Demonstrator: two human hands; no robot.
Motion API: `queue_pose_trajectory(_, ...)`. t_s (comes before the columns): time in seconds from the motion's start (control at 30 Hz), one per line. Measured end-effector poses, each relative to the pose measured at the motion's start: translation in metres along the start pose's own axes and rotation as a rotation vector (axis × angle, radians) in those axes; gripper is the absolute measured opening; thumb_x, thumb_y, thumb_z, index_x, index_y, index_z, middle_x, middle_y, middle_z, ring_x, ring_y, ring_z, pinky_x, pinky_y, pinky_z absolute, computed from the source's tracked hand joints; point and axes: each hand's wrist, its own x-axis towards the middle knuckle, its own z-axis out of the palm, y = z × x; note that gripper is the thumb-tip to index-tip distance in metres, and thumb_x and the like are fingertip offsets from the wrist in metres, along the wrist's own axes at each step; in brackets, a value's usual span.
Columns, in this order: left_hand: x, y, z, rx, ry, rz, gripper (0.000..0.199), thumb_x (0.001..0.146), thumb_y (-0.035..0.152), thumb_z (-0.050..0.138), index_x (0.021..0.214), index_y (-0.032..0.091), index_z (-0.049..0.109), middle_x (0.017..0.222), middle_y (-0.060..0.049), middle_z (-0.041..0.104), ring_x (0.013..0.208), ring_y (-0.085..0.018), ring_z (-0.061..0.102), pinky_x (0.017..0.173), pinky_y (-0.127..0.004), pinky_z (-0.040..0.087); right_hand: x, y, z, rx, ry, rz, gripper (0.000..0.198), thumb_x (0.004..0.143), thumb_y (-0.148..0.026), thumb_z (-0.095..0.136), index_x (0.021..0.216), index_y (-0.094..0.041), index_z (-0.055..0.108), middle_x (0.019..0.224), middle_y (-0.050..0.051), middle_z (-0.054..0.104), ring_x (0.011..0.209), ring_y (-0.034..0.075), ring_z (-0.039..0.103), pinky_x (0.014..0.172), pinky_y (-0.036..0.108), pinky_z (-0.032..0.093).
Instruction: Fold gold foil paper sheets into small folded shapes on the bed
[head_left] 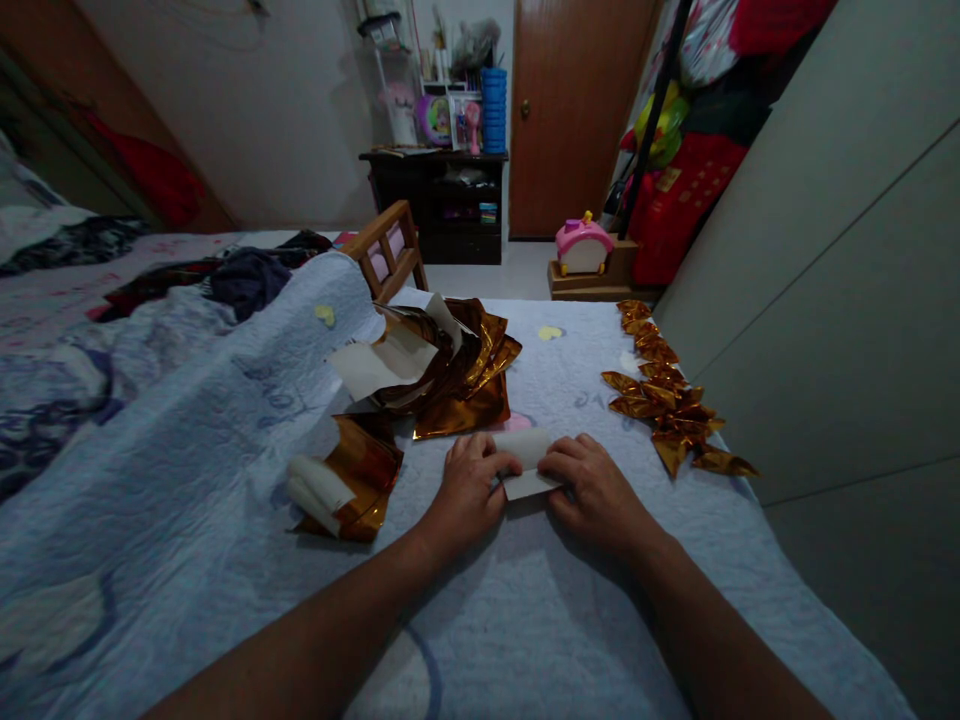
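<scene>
A small sheet of paper (527,484), its pale side showing, is partly rolled over in front of me on the bed. My left hand (474,474) pinches its left end, thumb on the roll. At the right end, my right hand (583,482) grips it the same way. Behind my left hand lies a fanned stack of gold foil paper (465,400), with some white undersides curling up. Left of that hand sits a smaller bunch of gold foil sheets (367,490) with a white curled part. Several folded gold foil pieces (667,405) form a row along the right edge.
A light blue bedspread (480,620) covers the surface, its left side raised in folds. Beyond stand a wooden headrail (390,250), a dark cabinet (450,205), a pink toy (583,245) and a brown door (577,120). Pale wardrobe panels (840,330) border the right.
</scene>
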Motion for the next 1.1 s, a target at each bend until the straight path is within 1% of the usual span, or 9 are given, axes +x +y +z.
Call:
queue_pose_trajectory(0.2,-0.005,0.003,-0.001,0.103,0.061,-0.053,0.03,0.08,0.013,0.063,0.102,0.028,0.076,0.098,-0.007,0.057,0.1,-0.028,0.051,0.085,-0.043,0.039,0.0,-0.001,-0.001,-0.005,-0.013,0.005,0.027,0.071,-0.005,0.057,0.091,-0.018,0.07,0.095,0.007,0.065,0.089,0.023,0.05,0.081,0.038,0.041)
queue_pose_trajectory(0.33,-0.004,-0.001,-0.001,0.043,0.079,0.127,0.051,0.072,0.0,0.059,0.115,0.025,0.071,0.121,-0.009,0.063,0.111,-0.029,0.051,0.094,-0.046,0.042,0.0,0.0,-0.001,-0.007,-0.003,-0.009,0.028,0.07,-0.005,0.058,0.092,-0.019,0.07,0.095,0.007,0.065,0.089,0.023,0.05,0.081,0.038,0.041)
queue_pose_trajectory(0.4,-0.003,-0.004,0.0,-0.02,0.025,0.238,0.058,0.069,-0.003,0.055,0.12,0.021,0.068,0.123,-0.009,0.066,0.112,-0.028,0.054,0.098,-0.045,0.044,0.0,0.0,-0.001,-0.007,-0.01,-0.002,0.03,0.07,-0.005,0.058,0.092,-0.019,0.071,0.096,0.007,0.066,0.089,0.023,0.05,0.082,0.038,0.042)
queue_pose_trajectory(0.47,-0.002,-0.007,0.002,-0.055,-0.035,0.299,0.059,0.068,-0.005,0.053,0.12,0.018,0.068,0.118,-0.01,0.07,0.111,-0.027,0.058,0.1,-0.044,0.047,0.0,0.0,-0.001,0.001,-0.023,0.003,0.03,0.07,-0.005,0.058,0.093,-0.019,0.071,0.097,0.007,0.066,0.09,0.024,0.05,0.083,0.039,0.042)
queue_pose_trajectory(0.63,-0.003,-0.007,0.005,-0.019,-0.057,0.309,0.045,0.072,-0.002,0.057,0.11,0.018,0.072,0.113,-0.01,0.074,0.106,-0.027,0.064,0.097,-0.043,0.051,-0.001,0.0,-0.003,0.042,-0.026,0.014,0.03,0.069,-0.003,0.056,0.093,-0.018,0.069,0.096,0.008,0.066,0.092,0.023,0.052,0.084,0.038,0.043)
queue_pose_trajectory(0.8,-0.003,-0.001,0.001,-0.051,-0.007,0.291,0.017,0.089,0.02,0.063,0.102,0.02,0.074,0.107,-0.009,0.076,0.099,-0.025,0.07,0.091,-0.04,0.054,-0.002,0.003,-0.009,0.108,-0.013,0.049,0.025,0.071,-0.003,0.056,0.088,-0.02,0.063,0.088,0.004,0.066,0.085,0.021,0.053,0.077,0.033,0.043)
queue_pose_trajectory(0.83,-0.003,0.0,0.0,-0.057,-0.002,0.285,0.015,0.092,0.024,0.061,0.099,0.021,0.074,0.106,-0.008,0.077,0.097,-0.024,0.07,0.09,-0.039,0.054,-0.002,0.003,-0.01,0.118,-0.011,0.052,0.022,0.072,-0.004,0.057,0.087,-0.02,0.062,0.086,0.004,0.065,0.083,0.02,0.053,0.075,0.033,0.043)
queue_pose_trajectory(0.93,-0.003,0.003,-0.002,-0.051,0.003,0.268,0.024,0.098,0.028,0.053,0.091,0.021,0.074,0.102,-0.007,0.077,0.094,-0.022,0.071,0.087,-0.035,0.053,-0.001,0.004,-0.013,0.148,-0.01,0.056,0.017,0.077,-0.007,0.058,0.085,-0.02,0.062,0.083,0.002,0.066,0.08,0.019,0.055,0.074,0.032,0.043)
queue_pose_trajectory(1.1,-0.003,0.004,-0.003,-0.074,0.007,0.213,0.02,0.097,0.025,0.055,0.089,0.02,0.073,0.1,-0.007,0.077,0.093,-0.022,0.071,0.086,-0.034,0.052,0.001,0.005,-0.012,0.198,-0.018,0.097,0.014,0.085,-0.012,0.055,0.085,-0.02,0.067,0.087,0.005,0.069,0.087,0.021,0.06,0.08,0.035,0.046)
